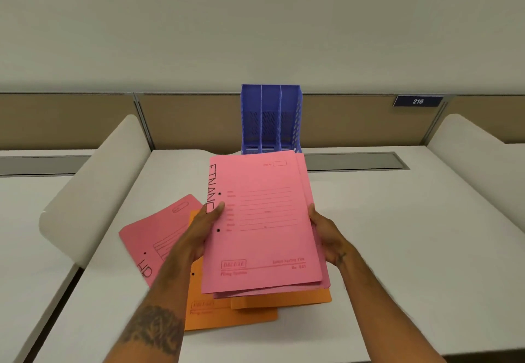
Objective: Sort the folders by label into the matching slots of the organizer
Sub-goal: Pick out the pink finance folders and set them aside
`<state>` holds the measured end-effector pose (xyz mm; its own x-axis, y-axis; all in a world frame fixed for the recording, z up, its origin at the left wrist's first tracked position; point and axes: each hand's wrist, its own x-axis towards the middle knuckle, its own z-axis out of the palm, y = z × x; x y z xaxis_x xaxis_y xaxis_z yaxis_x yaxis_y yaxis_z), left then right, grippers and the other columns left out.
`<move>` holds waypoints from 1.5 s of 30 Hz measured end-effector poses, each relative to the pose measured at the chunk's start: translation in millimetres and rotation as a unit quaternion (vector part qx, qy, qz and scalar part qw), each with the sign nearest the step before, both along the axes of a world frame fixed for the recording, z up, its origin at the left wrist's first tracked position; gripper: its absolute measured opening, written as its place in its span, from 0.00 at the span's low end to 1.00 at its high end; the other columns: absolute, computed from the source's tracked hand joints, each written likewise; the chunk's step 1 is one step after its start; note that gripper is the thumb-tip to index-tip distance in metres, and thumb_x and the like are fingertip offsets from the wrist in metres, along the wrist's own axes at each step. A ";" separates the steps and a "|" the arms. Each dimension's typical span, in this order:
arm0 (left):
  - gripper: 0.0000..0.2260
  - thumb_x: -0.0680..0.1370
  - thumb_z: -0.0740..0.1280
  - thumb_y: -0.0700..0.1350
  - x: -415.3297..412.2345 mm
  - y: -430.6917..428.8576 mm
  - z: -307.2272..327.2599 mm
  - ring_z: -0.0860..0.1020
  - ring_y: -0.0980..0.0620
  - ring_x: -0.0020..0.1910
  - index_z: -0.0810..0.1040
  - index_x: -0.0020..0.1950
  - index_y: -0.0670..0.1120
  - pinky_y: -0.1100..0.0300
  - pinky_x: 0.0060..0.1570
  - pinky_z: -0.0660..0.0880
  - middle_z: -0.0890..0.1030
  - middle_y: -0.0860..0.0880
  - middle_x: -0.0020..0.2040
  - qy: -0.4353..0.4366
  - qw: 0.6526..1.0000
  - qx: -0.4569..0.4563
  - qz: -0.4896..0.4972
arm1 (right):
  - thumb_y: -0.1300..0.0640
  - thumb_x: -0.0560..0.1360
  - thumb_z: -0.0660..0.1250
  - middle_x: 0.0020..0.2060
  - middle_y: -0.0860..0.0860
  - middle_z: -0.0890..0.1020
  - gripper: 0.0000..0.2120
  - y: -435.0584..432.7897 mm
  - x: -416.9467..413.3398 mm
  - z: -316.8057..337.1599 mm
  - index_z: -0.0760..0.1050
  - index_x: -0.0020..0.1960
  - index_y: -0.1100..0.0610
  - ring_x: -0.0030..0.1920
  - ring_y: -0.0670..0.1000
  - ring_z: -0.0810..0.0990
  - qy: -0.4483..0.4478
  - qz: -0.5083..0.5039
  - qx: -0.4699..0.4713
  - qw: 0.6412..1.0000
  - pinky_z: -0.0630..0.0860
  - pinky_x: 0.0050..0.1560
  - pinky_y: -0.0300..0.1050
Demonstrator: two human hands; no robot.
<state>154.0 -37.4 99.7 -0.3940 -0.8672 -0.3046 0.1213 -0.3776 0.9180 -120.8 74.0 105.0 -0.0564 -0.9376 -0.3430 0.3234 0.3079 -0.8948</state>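
Note:
A pink folder (264, 220) with handwritten lettering along its left edge is lifted above the desk, with more pink sheets stacked beneath it. My left hand (203, 226) grips its left edge, thumb on top. My right hand (326, 235) holds the right edge. Behind it stands a blue three-slot organizer (271, 119), its slots showing no folders. On the desk lie another pink folder (153, 237) marked HR and orange folders (227, 311) under the lifted one.
The white desk (397, 235) has curved white side dividers (93, 189) left and right. A grey cable slot (355, 161) runs along the back. A beige partition carries a blue plate reading 216 (417, 101).

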 end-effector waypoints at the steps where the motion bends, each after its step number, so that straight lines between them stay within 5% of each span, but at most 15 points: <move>1: 0.19 0.78 0.70 0.50 -5.3 1.0 -1.7 0.82 0.37 0.56 0.72 0.67 0.49 0.35 0.55 0.77 0.83 0.41 0.59 -0.003 1.000 -0.010 -0.005 | 0.35 0.79 0.47 0.59 0.62 0.80 0.30 2.0 -1.5 1.2 0.75 0.66 0.52 0.59 0.66 0.79 0.005 0.004 0.004 1.000 0.73 0.60 0.68; 4: 0.21 0.77 0.71 0.46 -23.7 6.2 -4.3 0.83 0.38 0.54 0.72 0.68 0.51 0.36 0.52 0.79 0.83 0.43 0.59 -0.010 0.999 -0.036 -0.011 | 0.33 0.78 0.44 0.59 0.60 0.81 0.33 8.4 -12.0 3.7 0.74 0.67 0.51 0.58 0.65 0.80 0.018 -0.001 0.011 1.000 0.75 0.59 0.64; 9: 0.20 0.78 0.70 0.44 -60.1 17.9 -0.8 0.84 0.38 0.52 0.71 0.69 0.51 0.38 0.49 0.80 0.84 0.43 0.57 -0.015 0.998 -0.057 -0.015 | 0.43 0.80 0.57 0.56 0.58 0.83 0.22 22.6 -42.8 5.8 0.73 0.66 0.55 0.55 0.63 0.82 0.060 -0.045 0.006 0.997 0.77 0.57 0.64; 15: 0.20 0.78 0.71 0.46 -125.8 42.0 0.9 0.84 0.38 0.50 0.71 0.68 0.49 0.36 0.48 0.80 0.83 0.42 0.57 -0.026 0.997 -0.072 -0.016 | 0.47 0.81 0.59 0.54 0.56 0.84 0.17 53.3 -95.6 4.7 0.74 0.64 0.54 0.52 0.61 0.83 0.088 -0.088 0.003 0.992 0.79 0.54 0.63; 25: 0.16 0.78 0.70 0.41 -280.6 125.5 -0.4 0.85 0.43 0.46 0.74 0.65 0.46 0.49 0.39 0.82 0.84 0.43 0.54 -0.021 0.998 -0.066 -0.006 | 0.48 0.81 0.60 0.53 0.55 0.84 0.15 136.8 -249.0 1.3 0.74 0.62 0.56 0.51 0.59 0.84 0.159 -0.123 0.022 0.979 0.80 0.53 0.59; 31: 0.16 0.79 0.68 0.47 -354.9 157.0 -13.1 0.85 0.43 0.48 0.74 0.66 0.47 0.45 0.47 0.82 0.84 0.44 0.55 -0.066 0.994 -0.086 -0.024 | 0.50 0.80 0.62 0.52 0.54 0.84 0.15 165.4 -328.5 -10.8 0.75 0.62 0.57 0.50 0.57 0.84 0.196 -0.133 0.065 0.969 0.80 0.55 0.58; 35: 0.12 0.81 0.64 0.52 -392.6 168.8 -17.4 0.85 0.49 0.47 0.76 0.63 0.49 0.52 0.46 0.82 0.85 0.49 0.53 -0.118 0.987 -0.096 -0.041 | 0.52 0.79 0.64 0.51 0.55 0.84 0.14 174.3 -369.9 -20.9 0.75 0.61 0.58 0.49 0.57 0.84 0.219 -0.162 0.095 0.957 0.80 0.54 0.58; 39: 0.11 0.82 0.64 0.50 -425.4 164.7 -25.9 0.85 0.50 0.48 0.77 0.62 0.49 0.56 0.44 0.81 0.85 0.50 0.54 -0.160 0.979 -0.093 -0.084 | 0.55 0.79 0.65 0.51 0.56 0.83 0.12 180.0 -403.1 -27.8 0.75 0.60 0.58 0.48 0.57 0.83 0.241 -0.188 0.112 0.945 0.80 0.52 0.55; 45: 0.11 0.81 0.66 0.48 -472.2 144.0 -49.9 0.83 0.48 0.52 0.77 0.63 0.50 0.48 0.52 0.81 0.84 0.49 0.56 -0.197 0.969 -0.072 -0.132 | 0.54 0.78 0.66 0.51 0.55 0.83 0.13 177.8 -446.8 -45.7 0.76 0.61 0.58 0.48 0.57 0.83 0.281 -0.209 0.158 0.923 0.80 0.54 0.56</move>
